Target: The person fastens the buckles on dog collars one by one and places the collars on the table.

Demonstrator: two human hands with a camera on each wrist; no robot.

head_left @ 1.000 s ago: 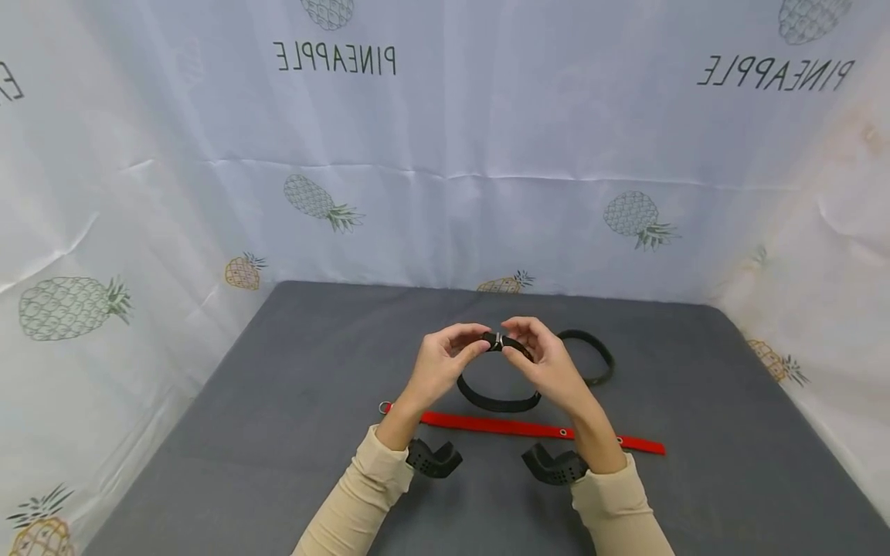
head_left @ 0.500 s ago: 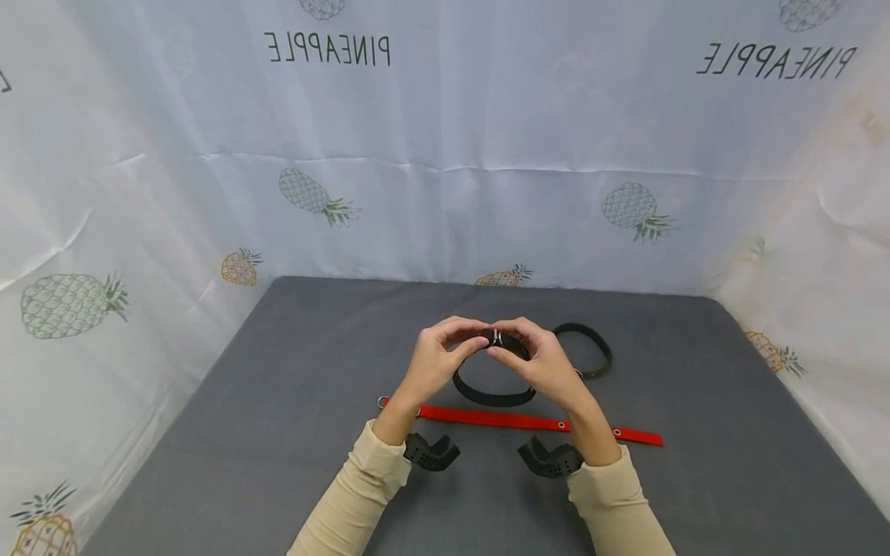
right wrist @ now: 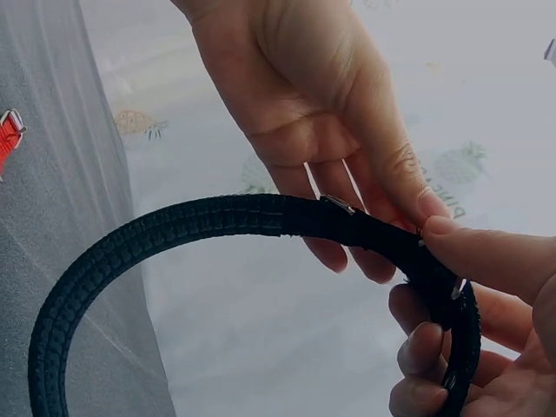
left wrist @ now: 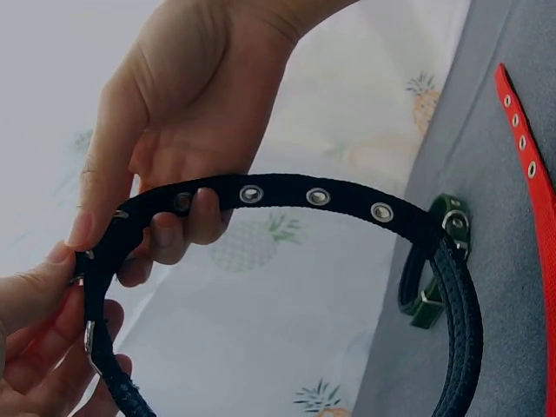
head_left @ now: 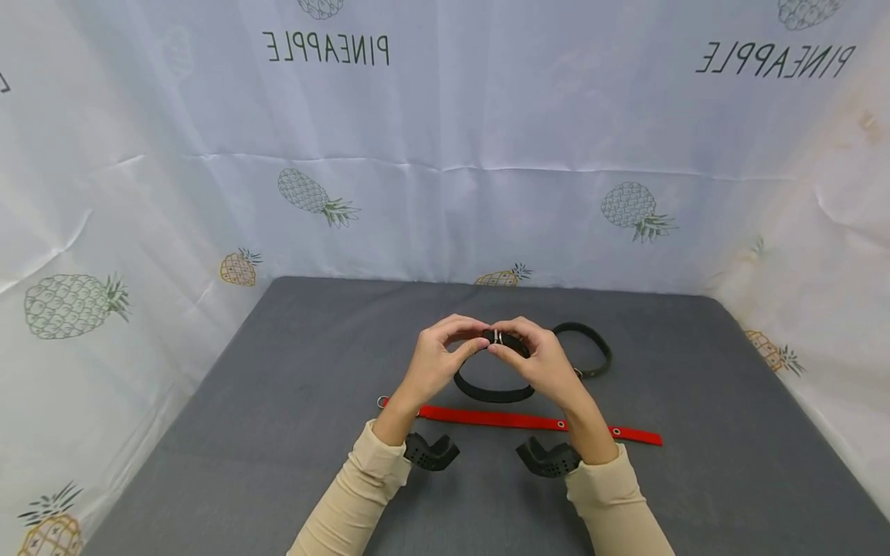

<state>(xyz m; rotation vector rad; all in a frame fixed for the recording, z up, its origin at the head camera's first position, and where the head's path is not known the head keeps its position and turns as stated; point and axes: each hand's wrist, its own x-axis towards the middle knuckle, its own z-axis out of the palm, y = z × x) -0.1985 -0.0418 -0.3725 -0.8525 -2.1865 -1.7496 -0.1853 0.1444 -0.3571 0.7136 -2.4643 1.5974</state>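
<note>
A black dog collar (head_left: 495,396) is held up in a loop over the table, pinched at its top by both hands. My left hand (head_left: 431,363) grips the side with the metal fittings, thumb and fingers on opposite faces. My right hand (head_left: 545,363) pinches the strap with the metal eyelets (left wrist: 318,197), its fingers curled round it. The two thumb tips meet where the ends overlap. A metal fitting (head_left: 497,337) shows between the fingertips in the head view. How far the strap passes through the buckle is hidden by the fingers.
A red collar (head_left: 487,418) with eyelets and a ring lies stretched across the grey table (head_left: 313,463), under the forearms. A dark green collar (head_left: 606,354) lies in a loop behind the right hand. White pineapple-print cloth (head_left: 445,216) hangs around the table.
Over the last second my right hand has moved left, bringing its fingertips against the left hand's. The held loop has shifted slightly. Over the last half second, hardly anything has moved.
</note>
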